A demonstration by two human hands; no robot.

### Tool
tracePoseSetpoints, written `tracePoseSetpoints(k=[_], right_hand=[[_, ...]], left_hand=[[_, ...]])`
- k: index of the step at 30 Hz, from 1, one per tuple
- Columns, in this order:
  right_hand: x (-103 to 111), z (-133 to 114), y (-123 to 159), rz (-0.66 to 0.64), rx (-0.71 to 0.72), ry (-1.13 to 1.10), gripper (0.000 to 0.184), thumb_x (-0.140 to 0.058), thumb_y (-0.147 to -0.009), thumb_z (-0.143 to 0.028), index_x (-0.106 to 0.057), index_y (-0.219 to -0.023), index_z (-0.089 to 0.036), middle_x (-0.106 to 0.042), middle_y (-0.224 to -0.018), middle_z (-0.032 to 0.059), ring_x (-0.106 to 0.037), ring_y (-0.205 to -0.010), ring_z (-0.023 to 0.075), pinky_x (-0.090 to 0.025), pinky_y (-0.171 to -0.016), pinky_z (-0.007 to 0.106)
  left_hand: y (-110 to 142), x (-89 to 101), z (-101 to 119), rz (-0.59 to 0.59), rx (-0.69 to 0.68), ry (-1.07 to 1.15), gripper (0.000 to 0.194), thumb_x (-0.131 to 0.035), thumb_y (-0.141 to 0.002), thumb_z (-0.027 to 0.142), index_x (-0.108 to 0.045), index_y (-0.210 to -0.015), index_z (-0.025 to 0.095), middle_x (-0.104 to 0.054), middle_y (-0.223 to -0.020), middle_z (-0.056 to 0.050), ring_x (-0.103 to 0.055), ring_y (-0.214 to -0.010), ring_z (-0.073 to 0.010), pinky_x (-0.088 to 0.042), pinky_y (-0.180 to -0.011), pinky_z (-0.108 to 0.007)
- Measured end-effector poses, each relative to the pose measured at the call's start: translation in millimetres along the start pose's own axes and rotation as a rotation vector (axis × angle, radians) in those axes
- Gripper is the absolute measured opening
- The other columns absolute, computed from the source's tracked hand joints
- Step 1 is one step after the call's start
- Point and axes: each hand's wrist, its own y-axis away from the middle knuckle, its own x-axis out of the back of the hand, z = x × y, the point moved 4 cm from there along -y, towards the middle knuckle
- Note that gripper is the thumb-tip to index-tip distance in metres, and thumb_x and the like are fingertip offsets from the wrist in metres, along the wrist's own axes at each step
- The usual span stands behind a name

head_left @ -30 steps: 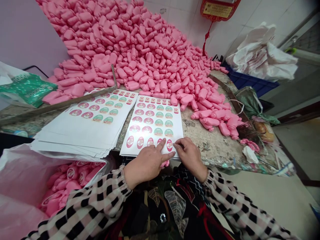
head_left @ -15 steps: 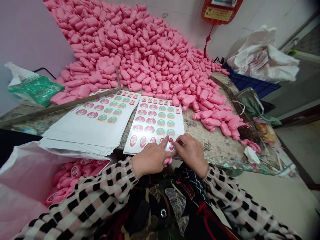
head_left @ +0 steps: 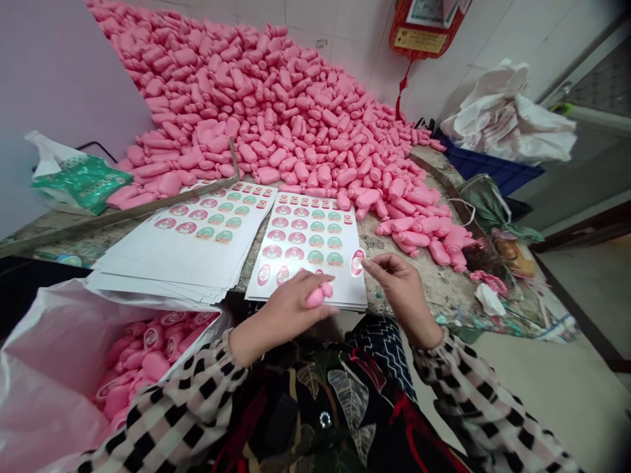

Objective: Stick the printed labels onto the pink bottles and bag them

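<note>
Between the thumb and finger of my right hand [head_left: 400,284] is an oval pink sticker [head_left: 357,262], lifted off the sticker sheet [head_left: 340,279] near its right edge. My left hand [head_left: 286,309] is closed around a small pink plastic bottle [head_left: 315,297]; only its neck end shows past the fingers. That hand lies over the sheet's front edge and covers part of the bottom row of oval stickers. Rows of pink and green stickers remain visible on the sheet.
Left of it lies a stack of sticker sheets [head_left: 162,259] under a metal bar [head_left: 123,213]. Behind rises a big heap of pink bottles [head_left: 276,112]. A white bag [head_left: 54,348] at lower left holds labelled bottles. A blue crate [head_left: 488,161] stands at right.
My right hand has peeled the oval sticker from the sheet's bottom right corner and moved it up and right. My left hand has drawn back left and turned, showing the bottle more.
</note>
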Motion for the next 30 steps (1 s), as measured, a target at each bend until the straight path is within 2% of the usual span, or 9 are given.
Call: tracePoseSetpoints(k=[2, 4, 5, 7, 10, 13, 22, 30], right_hand=[[-4.7, -10.8, 8.4, -0.038, -0.017, -0.146, 0.025, -0.072, -0.069, -0.041, -0.062, -0.072, -0.019, -0.061, -0.071, -0.0001, -0.052, -0.065, 0.0139, -0.04, -0.062, 0.028], [-14.4, -22.0, 19.4, -0.1, -0.019, -0.187, 0.023, -0.072, -0.069, -0.04, -0.062, -0.072, -0.019, -0.061, -0.072, -0.0005, -0.052, -0.066, 0.0135, -0.041, -0.063, 0.028], [-20.0, -26.6, 25.0, -0.131, -0.013, -0.181, 0.023, -0.072, -0.07, -0.039, -0.062, -0.071, -0.019, -0.061, -0.071, -0.0009, -0.051, -0.065, 0.0131, -0.04, -0.063, 0.028], [-30.2, -32.6, 34.8, -0.18, 0.014, -0.157, 0.021, -0.072, -0.07, -0.038, -0.062, -0.07, -0.019, -0.06, -0.068, -0.0015, -0.05, -0.063, 0.0125, -0.04, -0.062, 0.027], [-39.3, -33.3, 43.4, -0.225, 0.035, -0.132, 0.02, -0.07, -0.072, -0.037, -0.063, -0.07, -0.019, -0.06, -0.066, -0.0015, -0.051, -0.063, 0.0123, -0.041, -0.062, 0.027], [-40.9, -28.9, 46.5, -0.242, 0.017, -0.133, 0.02, -0.07, -0.072, -0.037, -0.063, -0.07, -0.019, -0.061, -0.065, -0.0021, -0.053, -0.061, 0.0121, -0.043, -0.06, 0.025], [-43.7, -23.0, 49.8, -0.278, 0.025, -0.176, 0.018, -0.07, -0.072, -0.035, -0.062, -0.071, -0.019, -0.062, -0.065, -0.0021, -0.056, -0.059, 0.0123, -0.045, -0.059, 0.025], [-43.2, -18.7, 49.6, -0.237, 0.075, -0.026, 0.023, -0.067, -0.075, -0.041, -0.063, -0.072, -0.019, -0.064, -0.07, 0.0005, -0.057, -0.065, 0.0138, -0.045, -0.061, 0.026]], left_hand=[[0.9, 0.5, -2.3, 0.125, 0.182, 0.459, 0.047, -0.051, -0.081, 0.058, -0.059, -0.11, 0.021, -0.06, -0.094, -0.006, -0.057, -0.084, -0.0191, -0.047, -0.076, -0.031], [-0.4, -8.3, -4.3, 0.171, 0.362, 0.931, 0.051, -0.046, -0.08, 0.064, -0.059, -0.102, 0.02, -0.057, -0.08, -0.003, -0.054, -0.064, -0.0128, -0.046, -0.059, -0.026], [-1.9, -13.3, -4.0, 0.184, 0.426, 1.117, 0.052, -0.047, -0.078, 0.066, -0.059, -0.1, 0.02, -0.055, -0.077, -0.001, -0.052, -0.059, -0.011, -0.044, -0.054, -0.024], [-5.3, -20.6, -2.4, 0.22, 0.506, 1.336, 0.05, -0.053, -0.075, 0.066, -0.058, -0.096, 0.021, -0.056, -0.078, 0.0, -0.052, -0.058, -0.0095, -0.044, -0.051, -0.022], [-7.9, -25.3, 0.9, 0.264, 0.55, 1.408, 0.052, -0.053, -0.076, 0.064, -0.06, -0.097, 0.018, -0.056, -0.079, 0.0, -0.054, -0.059, -0.0096, -0.045, -0.05, -0.021], [-7.6, -27.6, 4.3, 0.254, 0.546, 1.402, 0.057, -0.05, -0.077, 0.065, -0.062, -0.098, 0.014, -0.056, -0.074, -0.002, -0.054, -0.058, -0.0102, -0.045, -0.049, -0.021], [-7.2, -32.8, 4.5, 0.215, 0.503, 1.433, 0.058, -0.047, -0.079, 0.065, -0.061, -0.102, 0.014, -0.056, -0.072, -0.003, -0.054, -0.057, -0.0116, -0.045, -0.05, -0.023], [-8.3, -33.1, 4.4, 0.204, 0.479, 1.438, 0.058, -0.048, -0.079, 0.064, -0.061, -0.104, 0.014, -0.058, -0.078, -0.005, -0.055, -0.062, -0.0115, -0.046, -0.053, -0.022]])
